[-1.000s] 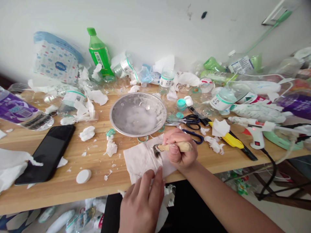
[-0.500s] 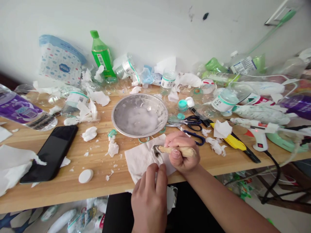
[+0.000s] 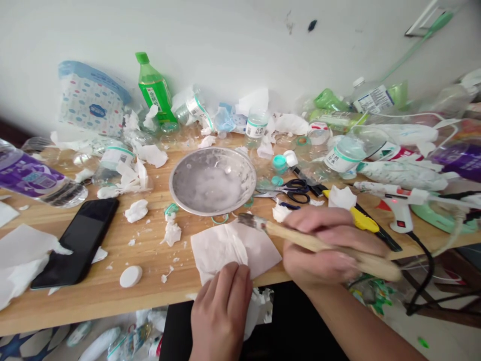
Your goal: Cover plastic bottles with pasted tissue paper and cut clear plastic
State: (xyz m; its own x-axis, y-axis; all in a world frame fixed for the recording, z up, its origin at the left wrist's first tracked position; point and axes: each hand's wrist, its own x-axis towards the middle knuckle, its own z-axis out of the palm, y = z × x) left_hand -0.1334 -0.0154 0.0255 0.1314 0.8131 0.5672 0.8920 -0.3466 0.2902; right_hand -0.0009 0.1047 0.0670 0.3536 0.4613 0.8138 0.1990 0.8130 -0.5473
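My right hand (image 3: 330, 248) is closed round the wooden handle of a paintbrush (image 3: 300, 239), lifted above the table with the dark bristles pointing left, just over the far edge of a white paper tissue (image 3: 231, 246). The hand and brush are blurred by motion. My left hand (image 3: 221, 313) rests with fingers held together on the near edge of that tissue at the table's front edge. A metal bowl (image 3: 212, 180) smeared with white paste stands just behind the tissue.
A black phone (image 3: 77, 240) lies at the left. Scissors (image 3: 291, 188), a yellow utility knife (image 3: 363, 220) and a white glue gun (image 3: 398, 200) lie at the right. Plastic bottles, caps and torn tissue scraps crowd the wooden table (image 3: 112, 296) up to the wall.
My right hand has slid back along the brush handle and lifted the brush off the tissue, moving right. My left hand stays on the tissue's near edge.
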